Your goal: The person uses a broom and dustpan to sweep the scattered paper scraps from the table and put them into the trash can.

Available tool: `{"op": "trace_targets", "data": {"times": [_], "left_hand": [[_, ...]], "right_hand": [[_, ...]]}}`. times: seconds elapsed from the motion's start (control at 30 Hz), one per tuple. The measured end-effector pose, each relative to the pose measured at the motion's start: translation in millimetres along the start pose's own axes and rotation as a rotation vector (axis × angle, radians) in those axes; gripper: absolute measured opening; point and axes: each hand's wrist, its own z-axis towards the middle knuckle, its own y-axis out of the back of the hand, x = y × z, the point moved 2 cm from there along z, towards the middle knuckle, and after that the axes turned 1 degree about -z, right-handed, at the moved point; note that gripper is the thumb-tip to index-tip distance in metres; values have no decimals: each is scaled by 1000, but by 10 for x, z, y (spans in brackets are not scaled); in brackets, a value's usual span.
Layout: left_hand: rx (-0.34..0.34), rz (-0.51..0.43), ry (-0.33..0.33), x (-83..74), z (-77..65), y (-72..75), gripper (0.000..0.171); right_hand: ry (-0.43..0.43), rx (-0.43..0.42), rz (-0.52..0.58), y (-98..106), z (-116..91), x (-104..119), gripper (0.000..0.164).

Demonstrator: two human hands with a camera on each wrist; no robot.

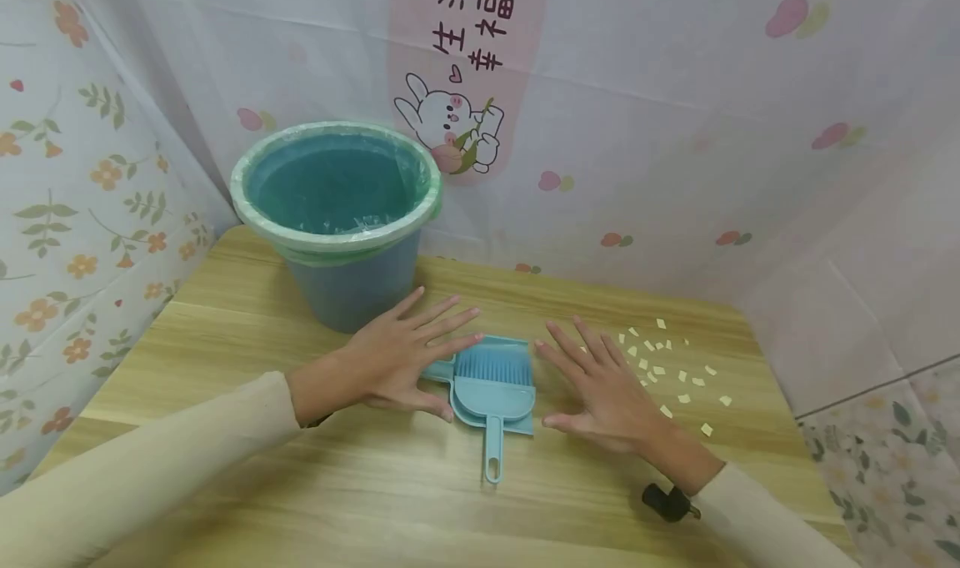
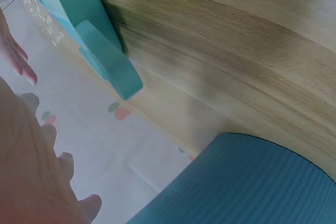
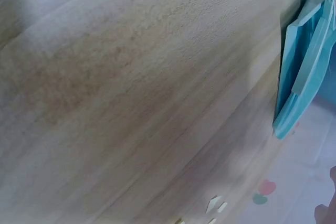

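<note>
Two cream sleeves, smooth and softly creased, are reaching in over a bench whose pale wood-look surface is showing long, streaky grain. A small black cylindrical object is sitting beside the right cuff. The left hand is spreading its fingers apart, partly covering the dustpan's handle in the head view, while the left wrist view is showing a gap between the two. The right hand is also fanning its fingers apart, holding nothing, between the dustpan and the scraps.

Between the hands, a light-blue plastic brush is lying on the dustpan, its rounded head carrying a row of darker blue bristles and its slim handle, pierced by an elongated loop, pointing toward the person. The matching dustpan, flat with raised edges, is resting on the bench and holding the brush. To the right, small angular pale-yellow scraps are lying scattered.

Farther back on the left, a round blue bin, its wall finely ribbed and tapering downward, is standing upright. A thin, wrinkled, translucent green liner is lining it and folding over its rim. Behind, a white printed cloth is hanging in soft folds.
</note>
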Motion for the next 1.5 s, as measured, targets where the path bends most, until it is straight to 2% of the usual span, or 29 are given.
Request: {"op": "trace_targets", "data": {"times": [0.17, 0.4, 0.73, 1.03, 1.13, 1.3, 1.4, 1.5], "left_hand": [[-12, 9, 6, 13, -25, -15, 107], [8, 23, 32, 55, -83, -28, 107], [-39, 48, 4, 95, -192, -35, 111], [-50, 38, 5, 122, -305, -23, 112], [-46, 17, 13, 125, -325, -26, 115], [3, -88, 48, 122, -310, -42, 119], [62, -155, 94, 118, -270, -58, 113], [111, -210, 140, 117, -219, -82, 104]], "right_hand": [[-21, -11, -8, 28, -59, -37, 106], [-31, -42, -30, 1, -139, -91, 105], [-56, -51, -16, -16, -299, -123, 104], [-97, -70, -42, -30, -467, -216, 101], [-91, -79, -29, -38, -490, -237, 100], [-59, -49, 69, -25, -440, -208, 97], [-27, -26, 139, -17, -361, -147, 100], [41, -33, 172, -22, -256, -58, 102]]}}
